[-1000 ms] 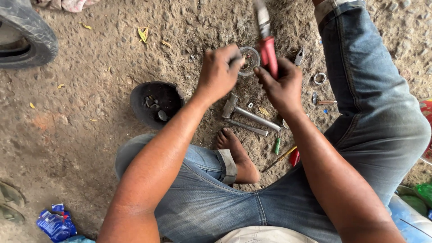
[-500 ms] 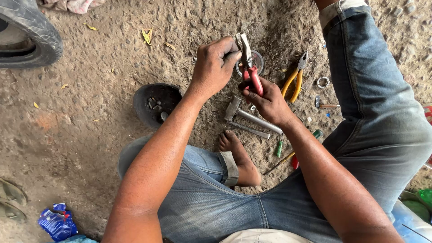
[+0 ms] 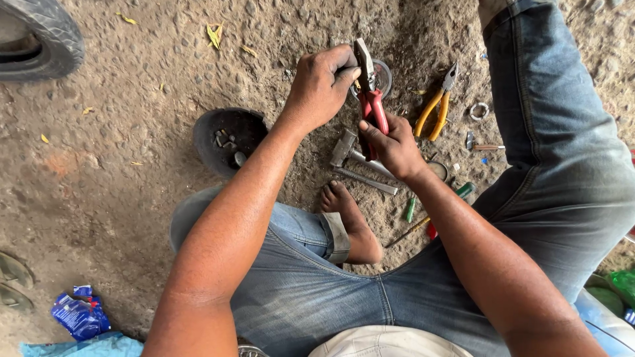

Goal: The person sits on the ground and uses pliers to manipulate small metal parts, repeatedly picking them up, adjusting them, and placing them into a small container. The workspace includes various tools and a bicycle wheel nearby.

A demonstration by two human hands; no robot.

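The round metal part [image 3: 382, 76] is largely hidden behind the left hand [image 3: 321, 86] and the pliers' head; only its right rim shows, so its make cannot be told. It sits at 12 o'clock from the bare foot [image 3: 350, 221], above the dirt ground [image 3: 132, 152].

The tyre [image 3: 46, 43] is cut off at the upper left edge. The contents of the black bowl [image 3: 228, 135] are too small to identify.

Left hand: forearm extended forward, fingers curled over and clamped on the round part, knuckles up.

Right hand [image 3: 393, 145]: closed around the handles of the red-handled pliers [image 3: 370, 99], which stand nearly upright with the head at the part. Whether the tool's tips bite the part cannot be told.

At 3 o'clock from the right hand lie yellow-handled pliers [image 3: 436, 106] on the ground, apart from both hands. A hammer [image 3: 354, 155] lies just beneath the right hand, its handle partly covered. A blue wrapper [image 3: 79, 314] lies at the lower left.
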